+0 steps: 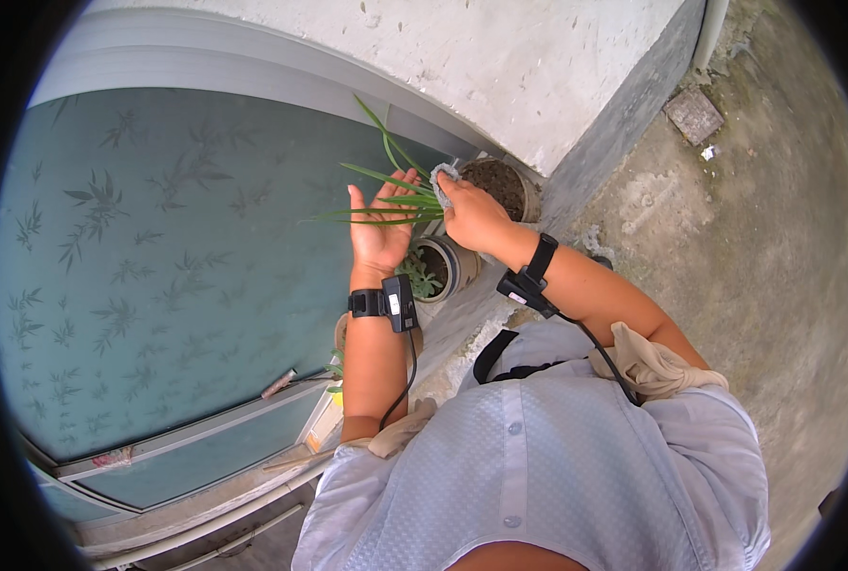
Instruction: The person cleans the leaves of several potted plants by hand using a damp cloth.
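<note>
A plant with long, narrow green leaves leans out over the window side from beside a round pot of dark soil. Palm up, my left hand lies under several of the leaves with its fingers spread. My right hand presses a grey cloth against the base of the leaves; its fingers partly hide both. Just below my hands stands a second round pot holding a small leafy plant.
A frosted window with a leaf pattern fills the left. Above is a rough white wall. A brick lies on the concrete floor at right. A pink-wrapped item sits at the window frame.
</note>
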A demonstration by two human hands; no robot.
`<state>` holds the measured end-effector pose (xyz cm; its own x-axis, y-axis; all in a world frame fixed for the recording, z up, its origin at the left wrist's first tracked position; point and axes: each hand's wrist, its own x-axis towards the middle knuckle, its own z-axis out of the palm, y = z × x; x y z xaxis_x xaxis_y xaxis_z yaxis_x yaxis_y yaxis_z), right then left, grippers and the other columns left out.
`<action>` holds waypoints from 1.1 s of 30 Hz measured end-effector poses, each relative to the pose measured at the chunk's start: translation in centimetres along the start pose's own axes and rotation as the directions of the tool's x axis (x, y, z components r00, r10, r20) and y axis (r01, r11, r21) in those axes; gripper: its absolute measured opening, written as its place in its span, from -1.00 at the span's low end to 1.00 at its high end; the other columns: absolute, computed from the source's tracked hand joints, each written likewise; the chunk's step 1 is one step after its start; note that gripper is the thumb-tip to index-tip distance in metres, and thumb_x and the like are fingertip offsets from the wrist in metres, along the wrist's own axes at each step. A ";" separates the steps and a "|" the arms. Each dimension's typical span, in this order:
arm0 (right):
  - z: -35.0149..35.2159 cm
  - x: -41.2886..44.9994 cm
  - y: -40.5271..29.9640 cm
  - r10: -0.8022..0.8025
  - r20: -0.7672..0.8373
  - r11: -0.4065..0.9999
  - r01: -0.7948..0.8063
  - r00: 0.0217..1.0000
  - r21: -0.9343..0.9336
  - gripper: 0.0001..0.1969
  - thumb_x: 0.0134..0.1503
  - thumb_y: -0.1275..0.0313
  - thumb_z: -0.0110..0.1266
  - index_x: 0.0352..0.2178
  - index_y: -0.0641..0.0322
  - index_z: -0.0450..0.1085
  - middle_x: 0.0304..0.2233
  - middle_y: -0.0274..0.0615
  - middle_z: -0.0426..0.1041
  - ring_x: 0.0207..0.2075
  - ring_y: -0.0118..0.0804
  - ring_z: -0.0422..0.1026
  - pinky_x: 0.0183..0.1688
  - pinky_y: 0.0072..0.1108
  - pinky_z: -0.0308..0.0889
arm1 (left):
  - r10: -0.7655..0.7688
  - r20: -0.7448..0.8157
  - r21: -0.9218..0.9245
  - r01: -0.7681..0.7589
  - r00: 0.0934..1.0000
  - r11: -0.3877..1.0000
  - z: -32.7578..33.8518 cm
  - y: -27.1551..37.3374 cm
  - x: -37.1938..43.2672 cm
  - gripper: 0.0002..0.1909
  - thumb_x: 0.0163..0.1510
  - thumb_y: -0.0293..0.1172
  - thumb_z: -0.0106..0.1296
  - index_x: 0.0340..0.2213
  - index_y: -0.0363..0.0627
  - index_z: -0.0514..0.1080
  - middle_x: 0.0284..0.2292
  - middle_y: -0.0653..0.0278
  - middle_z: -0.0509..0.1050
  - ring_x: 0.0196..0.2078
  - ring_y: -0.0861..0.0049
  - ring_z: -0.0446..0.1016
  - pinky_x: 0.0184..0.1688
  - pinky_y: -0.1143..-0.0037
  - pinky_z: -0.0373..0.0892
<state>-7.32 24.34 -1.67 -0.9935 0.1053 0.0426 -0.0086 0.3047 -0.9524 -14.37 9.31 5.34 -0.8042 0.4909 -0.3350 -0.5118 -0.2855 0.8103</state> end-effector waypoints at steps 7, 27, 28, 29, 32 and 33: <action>1.4 0.2 -0.8 0.071 0.186 0.997 -0.063 0.980 -0.047 -0.36 0.04 0.53 -0.17 0.21 0.41 0.01 0.07 0.19 0.28 0.07 0.08 0.32 0.09 -0.31 0.26 | -0.050 -0.051 -0.039 0.048 0.997 0.998 0.5 -0.7 0.2 -0.08 0.20 0.30 -0.48 0.18 -0.43 0.00 0.20 -0.06 0.12 0.26 0.18 0.08 0.31 0.31 -0.02; 0.7 2.4 -6.3 -0.070 0.157 0.997 0.067 0.985 0.028 -0.39 0.09 0.53 -0.14 0.21 0.33 0.02 0.08 0.13 0.26 0.05 0.09 0.32 0.06 -0.28 0.28 | 0.091 -0.057 0.005 -0.091 0.994 0.996 2.6 3.1 -1.0 -0.12 0.18 0.31 -0.45 0.11 -0.37 0.14 0.16 0.03 0.21 0.18 0.23 0.19 0.25 0.27 0.08; 0.6 2.4 -6.7 -0.077 0.154 0.997 0.073 0.985 0.033 -0.39 0.09 0.53 -0.14 0.21 0.33 0.02 0.08 0.13 0.26 0.05 0.09 0.32 0.06 -0.29 0.28 | 0.105 -0.050 0.013 -0.105 0.993 0.994 2.7 3.3 -1.2 -0.12 0.19 0.31 -0.45 0.11 -0.38 0.13 0.17 0.02 0.20 0.18 0.23 0.19 0.25 0.28 0.08; 0.5 2.4 -7.0 -0.080 0.156 0.997 0.075 0.985 0.034 -0.39 0.09 0.53 -0.14 0.21 0.33 0.02 0.08 0.13 0.26 0.05 0.09 0.32 0.06 -0.29 0.28 | 0.119 -0.043 0.020 -0.118 0.992 0.993 2.8 3.6 -1.3 -0.11 0.19 0.31 -0.46 0.12 -0.39 0.12 0.18 0.02 0.18 0.18 0.23 0.19 0.25 0.28 0.08; 0.0 2.2 -8.1 -0.087 0.170 0.996 0.080 0.982 0.045 -0.40 0.10 0.53 -0.15 0.21 0.33 0.03 0.08 0.14 0.26 0.05 0.10 0.32 0.06 -0.29 0.28 | 0.162 -0.044 0.057 -0.159 0.986 0.986 3.0 4.2 -1.8 -0.10 0.20 0.30 -0.50 0.14 -0.41 0.09 0.19 0.00 0.16 0.20 0.23 0.17 0.26 0.29 0.06; -0.1 2.3 -8.3 -0.105 0.161 0.994 0.099 0.981 0.044 -0.40 0.10 0.53 -0.16 0.21 0.33 0.03 0.07 0.14 0.27 0.05 0.09 0.33 0.06 -0.29 0.29 | 0.163 -0.042 0.057 -0.160 0.986 0.985 3.1 4.3 -1.8 -0.10 0.20 0.30 -0.50 0.14 -0.41 0.09 0.19 0.00 0.16 0.20 0.23 0.17 0.26 0.29 0.06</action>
<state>-9.54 22.16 6.32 -0.9924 -0.0812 0.0929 -0.1117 0.2717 -0.9559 -14.19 9.70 10.91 -0.8887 0.4030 -0.2186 -0.3584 -0.3134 0.8794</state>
